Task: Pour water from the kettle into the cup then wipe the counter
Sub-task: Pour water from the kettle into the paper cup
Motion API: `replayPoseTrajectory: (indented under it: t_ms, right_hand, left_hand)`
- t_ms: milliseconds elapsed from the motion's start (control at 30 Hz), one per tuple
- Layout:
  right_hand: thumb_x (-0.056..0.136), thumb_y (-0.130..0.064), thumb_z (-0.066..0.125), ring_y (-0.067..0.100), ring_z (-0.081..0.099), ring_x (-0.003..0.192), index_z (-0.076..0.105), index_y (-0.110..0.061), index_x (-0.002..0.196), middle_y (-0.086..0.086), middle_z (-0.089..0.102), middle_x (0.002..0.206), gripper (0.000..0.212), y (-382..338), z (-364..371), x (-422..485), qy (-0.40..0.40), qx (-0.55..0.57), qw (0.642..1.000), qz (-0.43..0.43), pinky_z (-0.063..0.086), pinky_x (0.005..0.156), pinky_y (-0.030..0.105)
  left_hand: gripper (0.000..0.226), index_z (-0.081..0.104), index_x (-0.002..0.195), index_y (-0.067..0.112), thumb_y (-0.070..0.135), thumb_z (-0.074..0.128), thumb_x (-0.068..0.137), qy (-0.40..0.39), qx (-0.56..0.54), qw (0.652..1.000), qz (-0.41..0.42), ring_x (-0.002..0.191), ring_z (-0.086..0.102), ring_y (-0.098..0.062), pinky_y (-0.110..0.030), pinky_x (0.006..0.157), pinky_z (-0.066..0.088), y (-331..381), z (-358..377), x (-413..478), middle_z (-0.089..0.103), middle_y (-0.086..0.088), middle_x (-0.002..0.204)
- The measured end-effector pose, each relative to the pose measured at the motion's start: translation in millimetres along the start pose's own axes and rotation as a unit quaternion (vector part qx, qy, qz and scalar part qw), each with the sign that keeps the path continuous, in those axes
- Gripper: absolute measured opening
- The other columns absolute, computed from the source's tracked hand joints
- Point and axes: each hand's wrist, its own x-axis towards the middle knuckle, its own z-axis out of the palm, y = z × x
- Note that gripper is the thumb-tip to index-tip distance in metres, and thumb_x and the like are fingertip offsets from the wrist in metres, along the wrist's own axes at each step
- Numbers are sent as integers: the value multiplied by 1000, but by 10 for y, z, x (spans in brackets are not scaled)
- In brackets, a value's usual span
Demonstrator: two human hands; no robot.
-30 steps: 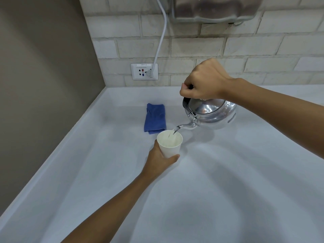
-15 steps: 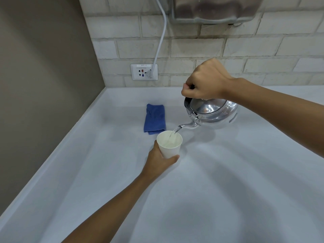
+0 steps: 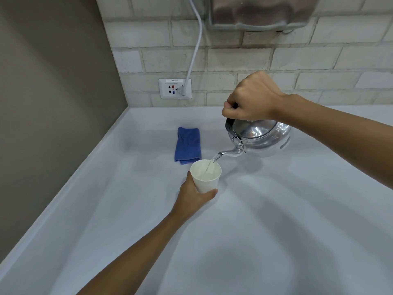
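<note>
My right hand [image 3: 252,97] grips the handle of a shiny metal kettle [image 3: 260,138], which is tilted to the left with its spout over a white paper cup [image 3: 205,176]. A thin stream of water runs from the spout into the cup. My left hand [image 3: 192,198] is wrapped around the cup's lower part and holds it on the white counter [image 3: 276,220]. A folded blue cloth [image 3: 188,145] lies on the counter just behind and left of the cup.
A brown wall bounds the counter on the left, a brick wall at the back. A wall socket [image 3: 175,88] with a white cable [image 3: 194,50] plugged in sits behind the cloth. A metal appliance [image 3: 261,12] hangs above the kettle.
The kettle and my right hand have drifted slightly right while still pouring. The water level in the cup has risen a little. My left hand holds still.
</note>
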Motion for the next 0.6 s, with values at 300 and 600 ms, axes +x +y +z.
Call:
replayPoseTrajectory:
  t_ms: [300,600]
  right_hand:
    - [72,-23,36,22,18,47,29,-8,44,12,23,42,33,20,-35,31,5,-8,1000,0,11,47,24]
    - [73,-24,34,22,19,45,30,-7,43,11,25,41,34,50,-51,42,7,-13,1000,-8,11,47,24]
  left_hand:
    - [83,36,132,23,35,80,62,-4,-6,1000,-1,109,53,-15,-24,84,44,5,-5,-8,55,4,123]
    - [83,35,131,24,36,80,62,-1,-3,1000,0,106,53,-14,-24,82,43,2,-3,-7,55,4,121]
